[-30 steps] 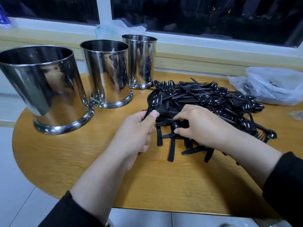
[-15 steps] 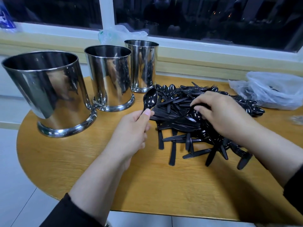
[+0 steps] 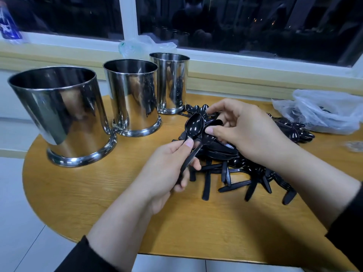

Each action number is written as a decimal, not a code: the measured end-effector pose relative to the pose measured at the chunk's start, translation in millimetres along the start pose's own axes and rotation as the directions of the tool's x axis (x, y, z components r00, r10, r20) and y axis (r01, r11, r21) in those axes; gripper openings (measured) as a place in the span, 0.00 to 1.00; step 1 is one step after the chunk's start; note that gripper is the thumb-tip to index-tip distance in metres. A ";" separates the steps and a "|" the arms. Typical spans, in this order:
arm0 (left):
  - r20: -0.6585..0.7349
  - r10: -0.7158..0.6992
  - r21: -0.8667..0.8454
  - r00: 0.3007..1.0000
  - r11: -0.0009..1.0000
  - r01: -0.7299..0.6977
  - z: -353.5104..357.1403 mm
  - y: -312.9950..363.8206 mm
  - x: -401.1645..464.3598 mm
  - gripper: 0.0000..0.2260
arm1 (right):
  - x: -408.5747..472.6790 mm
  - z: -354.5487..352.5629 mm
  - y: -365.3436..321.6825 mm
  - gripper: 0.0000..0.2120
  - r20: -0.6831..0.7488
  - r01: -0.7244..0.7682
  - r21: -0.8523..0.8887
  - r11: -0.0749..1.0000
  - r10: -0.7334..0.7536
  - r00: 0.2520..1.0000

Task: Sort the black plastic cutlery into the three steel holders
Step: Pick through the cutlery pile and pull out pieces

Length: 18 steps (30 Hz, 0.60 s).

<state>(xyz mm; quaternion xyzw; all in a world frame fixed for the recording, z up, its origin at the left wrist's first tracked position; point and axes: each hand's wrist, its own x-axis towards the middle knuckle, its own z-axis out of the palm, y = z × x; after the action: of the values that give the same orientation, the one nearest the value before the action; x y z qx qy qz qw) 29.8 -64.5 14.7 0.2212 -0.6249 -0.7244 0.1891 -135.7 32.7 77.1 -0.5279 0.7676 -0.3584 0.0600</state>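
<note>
The left hand (image 3: pixel 167 173) grips a black spoon (image 3: pixel 193 134) by its handle, bowl up, thumb pressed just under the bowl. The right hand (image 3: pixel 249 134) pinches a second spoon (image 3: pixel 213 124) right beside the first, fingers curled round it above the pile of cutlery (image 3: pixel 235 169) on the wooden table (image 3: pixel 98 193). Three steel holders stand in a row to the left: near (image 3: pixel 62 114), middle (image 3: pixel 133 97), far (image 3: pixel 170 81). A plastic bag (image 3: pixel 322 112) lies at the right
</note>
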 end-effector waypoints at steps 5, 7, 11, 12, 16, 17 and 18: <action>0.055 -0.017 -0.044 0.998 0.999 0.019 2.5 1.8 -1.9 0.24 | 6.8 1.8 -5.9 0.15 -0.029 -0.008 -0.077 0.997 0.006 1.000; 0.067 -0.008 -0.015 0.998 1.000 0.009 3.6 2.3 -2.4 0.22 | 9.4 2.3 -8.5 0.13 0.003 -0.037 -0.092 0.995 0.037 0.999; 0.060 0.035 0.013 0.998 0.999 -0.035 2.7 5.2 -3.8 0.17 | 13.3 2.2 -10.4 0.17 0.050 -0.056 -0.100 0.993 0.061 0.997; 0.068 0.046 0.020 0.997 0.999 -0.048 1.9 5.8 -3.7 0.17 | 13.7 2.4 -11.1 0.19 0.056 -0.056 -0.079 0.995 0.061 0.997; 0.027 0.073 0.049 0.997 0.996 -0.074 -2.7 6.6 -3.0 0.17 | 16.0 6.4 -20.8 0.08 0.110 -0.107 0.119 0.987 0.094 0.989; 0.000 0.083 0.069 0.997 0.994 -0.083 -4.9 6.2 -2.4 0.16 | 17.4 7.4 -23.4 0.05 0.116 -0.117 0.161 0.980 0.099 0.988; -0.027 0.100 0.109 0.995 0.989 -0.097 -7.0 5.6 -0.9 0.17 | 19.6 8.3 -25.1 0.03 0.117 -0.119 0.190 0.975 0.098 0.988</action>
<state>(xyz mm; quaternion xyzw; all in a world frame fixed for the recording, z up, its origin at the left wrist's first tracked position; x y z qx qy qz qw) 34.5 -70.6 19.5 0.2113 -0.6701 -0.6759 0.2225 -121.1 7.3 92.0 -0.4952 0.7519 -0.3997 0.1722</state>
